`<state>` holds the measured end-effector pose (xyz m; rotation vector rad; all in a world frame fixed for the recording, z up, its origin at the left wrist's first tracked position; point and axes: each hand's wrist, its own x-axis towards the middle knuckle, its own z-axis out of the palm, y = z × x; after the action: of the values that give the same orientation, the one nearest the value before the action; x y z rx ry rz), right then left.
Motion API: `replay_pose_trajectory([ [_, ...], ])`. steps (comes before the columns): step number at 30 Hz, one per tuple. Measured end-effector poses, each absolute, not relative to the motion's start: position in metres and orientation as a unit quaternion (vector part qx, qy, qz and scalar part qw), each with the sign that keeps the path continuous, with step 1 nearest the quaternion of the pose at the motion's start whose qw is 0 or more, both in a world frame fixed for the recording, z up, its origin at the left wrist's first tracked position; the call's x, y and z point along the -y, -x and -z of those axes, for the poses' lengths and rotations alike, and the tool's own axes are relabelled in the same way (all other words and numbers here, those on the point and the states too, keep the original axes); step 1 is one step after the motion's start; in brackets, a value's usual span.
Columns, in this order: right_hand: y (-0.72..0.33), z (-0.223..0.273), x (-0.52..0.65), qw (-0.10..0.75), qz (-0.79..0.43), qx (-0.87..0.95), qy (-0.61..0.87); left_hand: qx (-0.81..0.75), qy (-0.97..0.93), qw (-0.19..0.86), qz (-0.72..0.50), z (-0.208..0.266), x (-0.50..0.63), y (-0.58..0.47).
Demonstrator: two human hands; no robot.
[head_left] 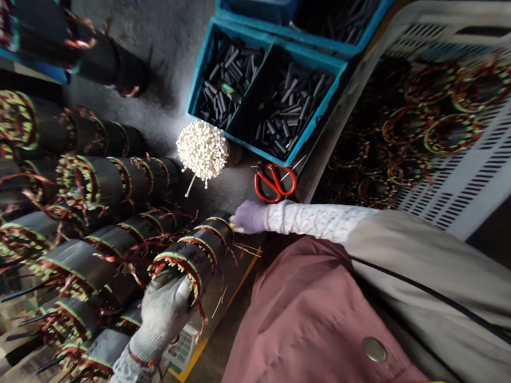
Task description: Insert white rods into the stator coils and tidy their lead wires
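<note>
A stack of motor stators [207, 248], grey cores with copper windings and yellow-green slot liners, lies slanted on the bench. My left hand [165, 302], in a whitish knit glove, grips its near end, the fingers partly inside the bore. At the far end my right hand [249, 216], in a purple glove, is closed against the stack's edge; its fingertips are small and blurred. Red-handled scissors [275, 182] lie just beyond my right hand. Behind the stack stands a bundle of thin white sticks or ties [202, 149].
More stator stacks [122, 181] lie in rows at the left, some on dark rods. A blue divided bin [219, 30] holds short black tubes. At right, a white slotted crate [456, 186] holds several stators. Loose white strands [220, 301] lie near the bench edge.
</note>
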<state>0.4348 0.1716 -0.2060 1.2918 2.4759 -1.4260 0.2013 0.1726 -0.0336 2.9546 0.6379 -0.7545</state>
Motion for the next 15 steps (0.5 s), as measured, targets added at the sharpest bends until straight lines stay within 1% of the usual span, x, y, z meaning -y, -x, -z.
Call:
replay_pose_trajectory([
  [3,-0.416,0.187,-0.193,0.0,0.41,-0.844,-0.346,-0.242,-0.939,0.006,0.245,0.037,-0.164,-0.206],
  [5,-0.418,0.175,-0.19,0.004,0.385,-0.854,-0.349,-0.265,-0.934,0.023,0.237,0.031,-0.157,-0.211],
  [7,-0.432,0.171,-0.175,0.012,0.364,-0.849,-0.383,-0.271,-0.932,0.071,0.231,0.012,-0.156,-0.215],
  [9,-0.453,0.177,-0.154,0.003,0.387,-0.795,-0.467,-0.272,-0.932,0.12,0.207,-0.02,-0.166,-0.218],
  [10,-0.463,0.183,-0.143,-0.009,0.404,-0.764,-0.504,-0.287,-0.933,0.129,0.174,-0.039,-0.177,-0.218],
  [11,-0.471,0.189,-0.134,-0.027,0.436,-0.719,-0.54,-0.314,-0.932,0.127,0.13,-0.057,-0.193,-0.218],
  [13,-0.476,0.201,-0.119,-0.113,0.513,-0.61,-0.593,-0.464,-0.883,0.07,0.005,-0.084,-0.24,-0.219],
  [14,-0.473,0.205,-0.114,-0.159,0.542,-0.559,-0.607,-0.521,-0.852,0.046,0.012,-0.088,-0.269,-0.22],
  [15,-0.468,0.208,-0.11,-0.202,0.561,-0.518,-0.613,-0.567,-0.821,0.05,0.043,-0.086,-0.299,-0.224],
])
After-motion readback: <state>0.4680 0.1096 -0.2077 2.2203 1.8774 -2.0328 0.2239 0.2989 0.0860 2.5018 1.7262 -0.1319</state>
